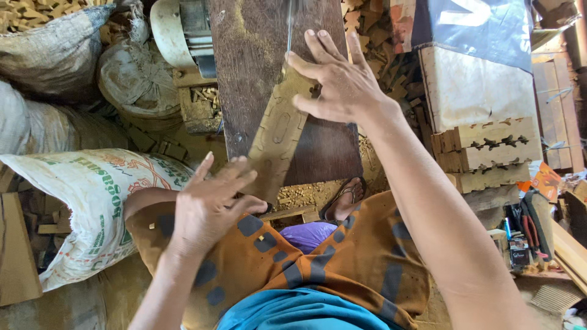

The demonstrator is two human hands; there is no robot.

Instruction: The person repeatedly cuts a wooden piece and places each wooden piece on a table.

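Your left hand (211, 205) sits low near your lap, palm down, fingers spread and slightly curled, forearm bare. Your right hand (336, 79) is stretched forward on a straightened bare arm, palm down, fingers splayed flat.

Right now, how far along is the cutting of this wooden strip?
Done: cut-out wooden pieces are stacked at the right. In hand: both hands, the left hand and the right hand, press the wooden strip flat at the thin blade. How much remains uncut cannot be told.

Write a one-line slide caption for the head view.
Left hand and right hand press a flat cut-out wooden strip on a dark saw table.
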